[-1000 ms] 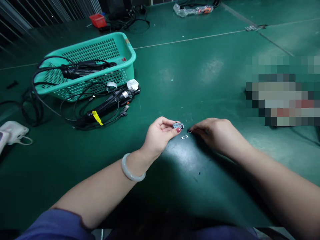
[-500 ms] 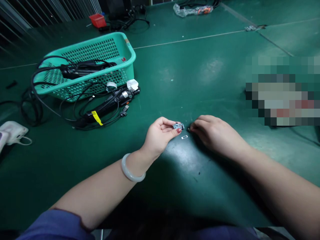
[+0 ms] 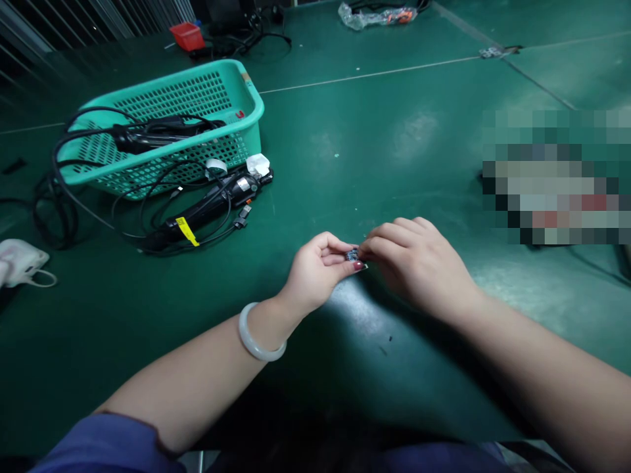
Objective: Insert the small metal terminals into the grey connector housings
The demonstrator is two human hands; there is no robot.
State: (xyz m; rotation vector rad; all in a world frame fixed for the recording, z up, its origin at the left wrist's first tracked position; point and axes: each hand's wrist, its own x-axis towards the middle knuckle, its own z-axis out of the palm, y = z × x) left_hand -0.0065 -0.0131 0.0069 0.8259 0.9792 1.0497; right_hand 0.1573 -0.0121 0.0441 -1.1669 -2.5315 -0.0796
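Between the thumb and fingers of my left hand (image 3: 315, 269) is a small blue-grey circuit board (image 3: 351, 255), partly covered by my fingertips. My right hand (image 3: 419, 263) is closed in a pinch at the board's right edge. Whatever its fingertips hold is hidden behind them. Just past my left thumbnail, a corner of a small white-edged rectangular piece (image 3: 365, 267) shows on the table; my thumb covers most of it.
At the left, a green plastic basket (image 3: 162, 174) holds a black corded tool. Another black tool (image 3: 207, 210) with a yellow tag and cables lies before it. A white device (image 3: 22, 261) is at the left edge. Small dark bits (image 3: 390, 338) lie on the green table (image 3: 315, 381).
My right hand has moved left, and its fingertips have come up to the circuit board. My left hand still holds the board, its thumb now over most of the white-edged piece.
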